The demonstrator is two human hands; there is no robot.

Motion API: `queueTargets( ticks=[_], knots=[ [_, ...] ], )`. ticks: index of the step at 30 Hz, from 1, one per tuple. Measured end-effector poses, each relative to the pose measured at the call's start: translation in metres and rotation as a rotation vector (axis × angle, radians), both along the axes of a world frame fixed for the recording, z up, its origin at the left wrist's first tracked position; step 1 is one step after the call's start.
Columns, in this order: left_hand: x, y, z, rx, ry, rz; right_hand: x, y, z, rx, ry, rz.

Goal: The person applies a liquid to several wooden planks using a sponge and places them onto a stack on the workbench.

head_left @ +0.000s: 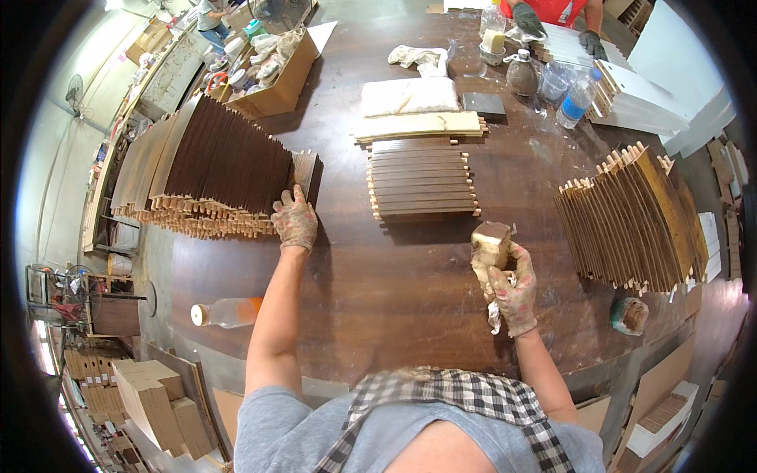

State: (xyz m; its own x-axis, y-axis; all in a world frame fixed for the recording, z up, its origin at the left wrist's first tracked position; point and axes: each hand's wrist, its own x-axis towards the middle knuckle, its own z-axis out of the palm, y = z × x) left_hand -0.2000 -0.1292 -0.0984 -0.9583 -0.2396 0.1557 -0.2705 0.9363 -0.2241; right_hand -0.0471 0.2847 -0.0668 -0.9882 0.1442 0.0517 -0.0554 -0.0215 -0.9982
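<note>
My left hand (295, 221), in a stained glove, reaches to the right end of a long row of dark brown wooden slats (225, 162) with pale dowels along their near ends. Its fingers are spread and touch the end of the last slats (306, 175). Over the table's right half, my gloved right hand (514, 290) is closed round a brown-and-cream block (490, 246), with crumpled white cloth (494, 317) hanging below it. Between the hands and farther off lies a panel of brown slats (422, 180) side by side, dowels at both ends.
More doweled slats (631, 225) stand at the right. Behind the middle slats are pale strips (422, 126) and a white pad (410, 97). A bottle (227, 312) lies near left; bottles (579, 98) stand far right. A co-worker's gloved hands (593, 44) rest on white boards.
</note>
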Motion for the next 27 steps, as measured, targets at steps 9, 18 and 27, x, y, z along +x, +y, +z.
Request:
queueTargets(
  ticks=[9,18,27],
  knots=[
    [0.077,0.157,0.025,0.437,0.347,-0.814,0.008,0.035,-0.001,-0.847,-0.207,-0.030],
    [0.117,0.193,0.037,0.531,0.244,-0.886,0.040,0.059,-0.017,-1.330,-0.293,0.159],
    [0.112,0.187,0.014,0.444,0.176,-0.865,0.033,0.057,-0.034,-1.351,-0.280,0.399]
  ],
)
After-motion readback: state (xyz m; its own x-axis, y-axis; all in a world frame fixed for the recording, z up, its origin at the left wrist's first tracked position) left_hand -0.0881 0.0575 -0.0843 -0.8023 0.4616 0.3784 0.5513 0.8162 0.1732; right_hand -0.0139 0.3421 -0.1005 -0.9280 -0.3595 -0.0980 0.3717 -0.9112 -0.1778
